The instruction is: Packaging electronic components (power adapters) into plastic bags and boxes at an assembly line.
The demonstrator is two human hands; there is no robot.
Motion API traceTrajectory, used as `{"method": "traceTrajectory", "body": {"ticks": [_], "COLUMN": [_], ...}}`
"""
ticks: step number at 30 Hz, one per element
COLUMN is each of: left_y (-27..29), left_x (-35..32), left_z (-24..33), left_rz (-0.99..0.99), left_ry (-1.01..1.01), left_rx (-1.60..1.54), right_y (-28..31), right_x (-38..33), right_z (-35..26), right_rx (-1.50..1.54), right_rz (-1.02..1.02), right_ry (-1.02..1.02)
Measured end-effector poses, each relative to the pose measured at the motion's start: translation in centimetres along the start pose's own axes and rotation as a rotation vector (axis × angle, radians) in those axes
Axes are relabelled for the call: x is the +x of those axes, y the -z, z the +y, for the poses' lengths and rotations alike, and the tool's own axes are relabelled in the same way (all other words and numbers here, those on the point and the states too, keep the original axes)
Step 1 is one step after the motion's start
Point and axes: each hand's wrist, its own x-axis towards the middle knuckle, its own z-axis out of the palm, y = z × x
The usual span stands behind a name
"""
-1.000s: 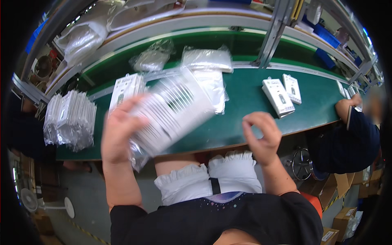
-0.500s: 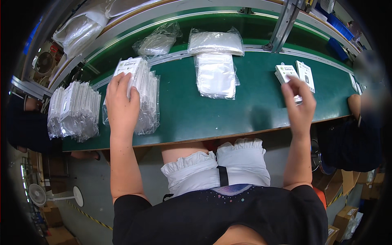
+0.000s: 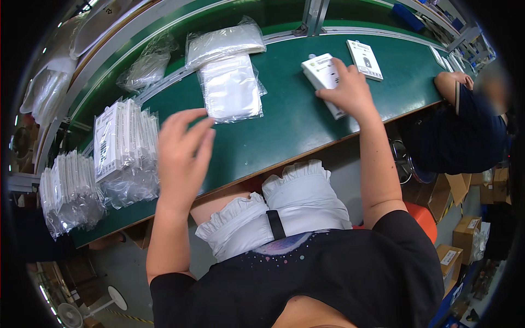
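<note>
My right hand [image 3: 351, 94] is on a small stack of flat white boxes [image 3: 322, 74] on the green table, its thumb at one edge and its fingers over the other. It grips the top white box; the far fingertips are partly hidden. My left hand [image 3: 183, 156] is in the air above the table, open and holding nothing, fingers apart and slightly curled. It is between the row of bagged white boxes [image 3: 117, 145] and a pile of clear plastic bags [image 3: 232, 90]. Another white box [image 3: 365, 59] lies beyond my right hand.
A second group of bagged boxes [image 3: 68, 188] stands at the table's left end. A thicker bundle of clear bags [image 3: 227, 44] touches the pile, and a crumpled plastic bag [image 3: 147, 68] lies by the metal rail. A co-worker [image 3: 456, 131] sits at the right.
My view has turned to the right. My left hand has come off the bagged boxes and moved right. My right hand has settled from above onto the white box stack.
</note>
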Motion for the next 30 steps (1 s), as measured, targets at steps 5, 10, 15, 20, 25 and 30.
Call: {"method": "traceTrajectory", "body": {"ticks": [5,10,15,20,25,30], "left_y": [-5.7,-6.7,-6.2,-5.0,-6.0,-6.4], "left_x": [0.2,1.1,1.3,2.3,2.2,2.0], "left_z": [-3.1,-4.3,-3.5,-2.4,-5.1,-4.7], "left_rz": [-0.114,-0.134,-0.111,-0.07,-0.199,-0.187], "left_ry": [-0.11,-0.068,-0.006,-0.076,-0.105,-0.003], "left_rx": [0.067,0.055,-0.045,-0.019,0.024,-0.053], "right_y": [-0.3,-0.9,1.2,0.3,-0.4,-0.7], "right_x": [-2.0,-2.7,-5.3,-5.7,-6.4,-7.0], "right_z": [-2.8,-2.5,-5.5,-4.9,-6.0,-6.0], "right_rx": [0.077,0.325,1.134,1.658,1.846,1.874], "right_rz": [-0.045,0.394,0.32,-0.313,-0.493,-0.597], "right_ry": [0.052,0.308,0.133,-0.163,-0.277,-0.301]}}
